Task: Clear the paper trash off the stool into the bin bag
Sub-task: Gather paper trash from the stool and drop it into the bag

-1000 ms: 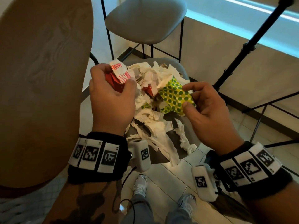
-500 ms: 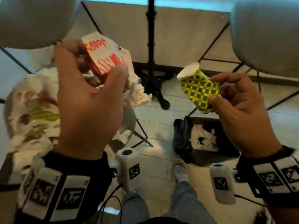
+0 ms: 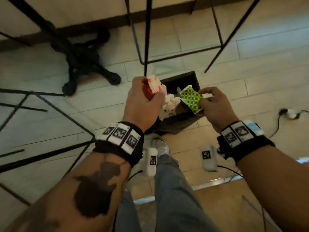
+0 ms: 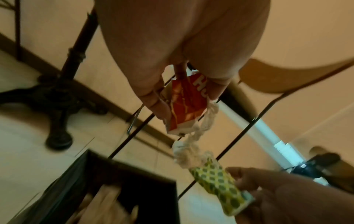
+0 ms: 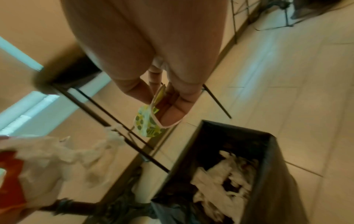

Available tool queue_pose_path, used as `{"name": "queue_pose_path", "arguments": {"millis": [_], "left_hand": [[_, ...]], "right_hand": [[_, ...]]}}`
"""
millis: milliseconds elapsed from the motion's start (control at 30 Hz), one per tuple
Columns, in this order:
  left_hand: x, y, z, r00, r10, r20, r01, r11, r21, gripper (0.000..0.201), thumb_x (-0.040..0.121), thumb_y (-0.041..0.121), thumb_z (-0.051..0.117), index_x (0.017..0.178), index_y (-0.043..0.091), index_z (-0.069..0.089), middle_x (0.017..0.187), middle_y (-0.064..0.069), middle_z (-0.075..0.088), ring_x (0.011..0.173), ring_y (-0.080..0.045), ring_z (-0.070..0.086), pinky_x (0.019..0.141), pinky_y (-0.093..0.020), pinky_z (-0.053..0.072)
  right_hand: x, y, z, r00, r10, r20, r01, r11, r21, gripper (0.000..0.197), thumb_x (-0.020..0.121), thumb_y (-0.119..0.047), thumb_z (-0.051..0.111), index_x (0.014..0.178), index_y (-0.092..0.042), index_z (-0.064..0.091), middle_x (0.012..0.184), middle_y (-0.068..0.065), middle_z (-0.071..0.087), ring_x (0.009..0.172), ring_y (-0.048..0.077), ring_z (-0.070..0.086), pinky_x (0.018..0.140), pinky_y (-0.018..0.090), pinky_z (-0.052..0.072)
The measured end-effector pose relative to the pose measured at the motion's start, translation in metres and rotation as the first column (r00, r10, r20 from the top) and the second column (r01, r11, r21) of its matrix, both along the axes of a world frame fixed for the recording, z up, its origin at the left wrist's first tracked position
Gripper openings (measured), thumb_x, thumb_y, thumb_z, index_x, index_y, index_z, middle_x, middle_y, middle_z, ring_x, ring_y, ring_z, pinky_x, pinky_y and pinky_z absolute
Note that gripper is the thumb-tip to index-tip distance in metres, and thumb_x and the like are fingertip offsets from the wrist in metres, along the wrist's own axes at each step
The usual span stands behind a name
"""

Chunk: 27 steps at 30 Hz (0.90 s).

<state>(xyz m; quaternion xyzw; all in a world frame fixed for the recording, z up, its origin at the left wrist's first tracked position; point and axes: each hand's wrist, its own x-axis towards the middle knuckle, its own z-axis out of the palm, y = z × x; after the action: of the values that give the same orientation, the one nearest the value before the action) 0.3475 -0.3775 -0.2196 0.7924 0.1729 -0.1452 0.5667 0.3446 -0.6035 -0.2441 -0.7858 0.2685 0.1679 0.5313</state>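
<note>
My left hand grips a crumpled red-and-white paper carton, and a twisted white tissue dangles from it. In my right hand, thumb and fingers pinch a flattened green-dotted yellow paper cup. Both hands hover just above the open black bin bag on the floor, which holds white crumpled paper. The left wrist view shows the carton and the cup over the bag's rim. The right wrist view shows the cup edge-on. The stool seat is out of view.
A black cast table base stands on the tiled floor at the upper left. Thin black metal chair legs rise behind the bag, and more bars cross at the left. A cable and plug lie at the right. My shoe is below the bag.
Both hands lifted the carton and the cup off the stool's paper pile and carried them right and down to just above the bin bag. The grips are unchanged.
</note>
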Motion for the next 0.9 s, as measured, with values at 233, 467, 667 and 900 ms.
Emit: {"name": "queue_pose_path", "arguments": {"millis": [233,467,667,900], "left_hand": [[0.019,-0.041,-0.141,0.945,-0.069,-0.318,0.118,0.983,0.140,0.061,0.083,0.056,0.072,0.133,0.031,0.047,0.122,0.004,0.067,0.108,-0.019,0.068,0.098,-0.043,0.057],[0.001,-0.037,-0.165,0.808,-0.171,-0.564,0.261,0.962,0.081,0.120,0.074,0.076,0.069,0.161,0.043,-0.006,0.152,0.006,0.051,0.124,-0.030,0.063,0.103,-0.052,0.054],[-0.042,-0.005,-0.118,0.779,-0.110,-0.618,0.208,0.974,0.088,0.106,0.087,0.061,0.069,0.164,0.038,0.000,0.163,-0.004,0.042,0.138,-0.032,0.053,0.115,-0.041,0.042],[-0.116,0.061,-0.017,0.820,-0.139,-0.556,0.164,0.986,-0.005,0.037,0.093,0.044,0.069,0.127,0.040,0.056,0.117,0.009,0.066,0.103,-0.012,0.064,0.093,-0.036,0.056]], "right_hand": [[0.015,-0.036,-0.131,0.949,-0.183,-0.258,0.212,0.973,0.090,0.015,0.093,-0.008,0.063,0.104,-0.018,0.061,0.106,0.013,0.066,0.094,0.032,0.071,0.065,0.038,0.060],[0.018,-0.042,-0.167,0.883,-0.057,-0.466,0.220,0.927,0.303,0.059,0.105,-0.001,0.042,0.157,-0.024,0.025,0.102,0.011,0.059,0.077,0.028,0.058,0.074,0.039,0.051],[-0.001,-0.036,-0.138,0.813,0.164,-0.558,-0.128,0.986,0.104,0.068,0.092,-0.019,0.066,0.153,-0.030,0.038,0.130,0.016,0.059,0.106,0.035,0.065,0.090,0.048,0.057],[-0.036,-0.010,-0.060,0.578,0.584,-0.570,-0.731,0.681,-0.044,0.024,0.098,-0.020,0.061,0.120,-0.012,0.063,0.093,0.006,0.070,0.076,0.023,0.070,0.075,0.040,0.058]]}}
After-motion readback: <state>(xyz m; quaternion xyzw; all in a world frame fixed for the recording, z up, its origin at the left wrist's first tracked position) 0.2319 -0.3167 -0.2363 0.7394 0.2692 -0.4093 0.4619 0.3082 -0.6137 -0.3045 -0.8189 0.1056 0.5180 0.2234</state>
